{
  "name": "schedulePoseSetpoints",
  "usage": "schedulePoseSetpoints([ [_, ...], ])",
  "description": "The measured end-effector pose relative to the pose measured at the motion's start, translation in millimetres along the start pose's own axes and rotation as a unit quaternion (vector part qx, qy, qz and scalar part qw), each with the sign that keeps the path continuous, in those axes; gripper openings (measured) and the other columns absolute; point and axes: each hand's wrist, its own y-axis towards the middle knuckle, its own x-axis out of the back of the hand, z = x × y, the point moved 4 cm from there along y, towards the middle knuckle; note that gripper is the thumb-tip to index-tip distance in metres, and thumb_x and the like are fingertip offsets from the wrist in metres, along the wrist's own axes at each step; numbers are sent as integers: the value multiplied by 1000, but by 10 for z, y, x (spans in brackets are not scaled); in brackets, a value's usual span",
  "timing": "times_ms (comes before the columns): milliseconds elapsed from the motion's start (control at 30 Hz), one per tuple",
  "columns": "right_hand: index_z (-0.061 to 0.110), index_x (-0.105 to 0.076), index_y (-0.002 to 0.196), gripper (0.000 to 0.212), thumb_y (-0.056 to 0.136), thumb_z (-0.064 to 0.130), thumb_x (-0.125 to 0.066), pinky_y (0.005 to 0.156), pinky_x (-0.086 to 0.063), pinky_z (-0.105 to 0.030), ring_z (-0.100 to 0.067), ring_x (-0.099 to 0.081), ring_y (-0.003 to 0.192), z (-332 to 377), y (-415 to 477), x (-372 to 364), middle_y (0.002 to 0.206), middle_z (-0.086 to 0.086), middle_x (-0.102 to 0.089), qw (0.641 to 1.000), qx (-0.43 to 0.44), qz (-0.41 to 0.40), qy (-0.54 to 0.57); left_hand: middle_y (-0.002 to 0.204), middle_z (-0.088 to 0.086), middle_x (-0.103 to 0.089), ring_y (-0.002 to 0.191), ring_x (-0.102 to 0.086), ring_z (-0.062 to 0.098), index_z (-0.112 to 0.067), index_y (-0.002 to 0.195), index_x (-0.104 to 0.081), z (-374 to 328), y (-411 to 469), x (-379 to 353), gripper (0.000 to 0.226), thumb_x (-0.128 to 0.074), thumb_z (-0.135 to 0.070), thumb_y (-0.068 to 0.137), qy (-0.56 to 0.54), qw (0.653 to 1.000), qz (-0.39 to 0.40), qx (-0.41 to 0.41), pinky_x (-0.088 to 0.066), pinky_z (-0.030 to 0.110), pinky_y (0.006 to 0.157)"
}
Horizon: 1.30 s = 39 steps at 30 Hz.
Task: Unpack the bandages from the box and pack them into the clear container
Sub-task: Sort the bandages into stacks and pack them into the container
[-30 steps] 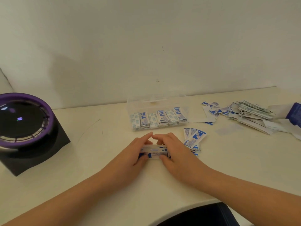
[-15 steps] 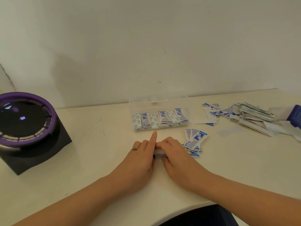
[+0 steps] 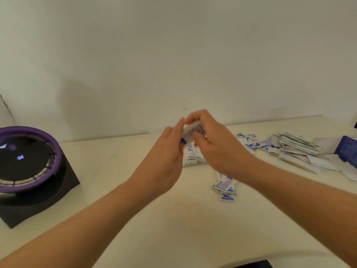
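Two-handed: your right hand (image 3: 218, 147) grips the bandage stack (image 3: 191, 130), left hand (image 3: 166, 151) presses its end; light, slippery, so squeeze the ends.

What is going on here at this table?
A person is packing bandages. The right hand grips a small stack of bandages over the clear container, and the left hand presses straight fingers against its end. The container already holds some. A small pile and a larger heap lie loose on the table, near a blue box.
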Motion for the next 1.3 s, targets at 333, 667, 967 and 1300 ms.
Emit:
schedulePoseSetpoints([
  [333, 15, -51, 111, 26, 91, 0, -48, 60, -43, -18, -12, -55, 78, -663, 1142, 422, 102, -1, -54, 943, -109, 206, -239, 114, 10, -64, 107, -61, 27, -10, 129, -48, 213, 1227, -208, 39, -46, -12, 90, -40, 944, 232, 229, -48, 40, 93],
  [667, 11, -60, 121, 31, 90, 10, -57, 74, -41, -27, -22, -55, 93, -1114, 1188, -40, 114, -5, -62, 777, -111, 427, -450, 87, -4, -75, 78, -66, 8, -18, 87, -52, 613, 1222, -786, 16, -40, -8, 92, -95, 876, 345, 324, -43, 18, 61],
  [967, 13, -55, 94, 23, 89, -5, -41, 88, -19, -33, -22, -41, 97, -1215, 1059, -165, 83, 1, -50, 730, -86, 420, -533, 87, 0, -68, 83, -58, 13, -8, 102, -70, 689, 1226, -901, 20, -60, -18, 88, -23, 862, 421, 281, -46, 22, 75],
  [1300, 15, -61, 87, 16, 87, 1, -52, 84, -33, -29, -16, -54, 81, -1168, 1054, -140, 90, 1, -59, 753, 47, 337, -563, 84, -4, -56, 77, -51, 14, -18, 100, -70, 719, 1271, -915, 28, -67, -37, 79, 61, 872, 439, 210, -43, 25, 70],
])
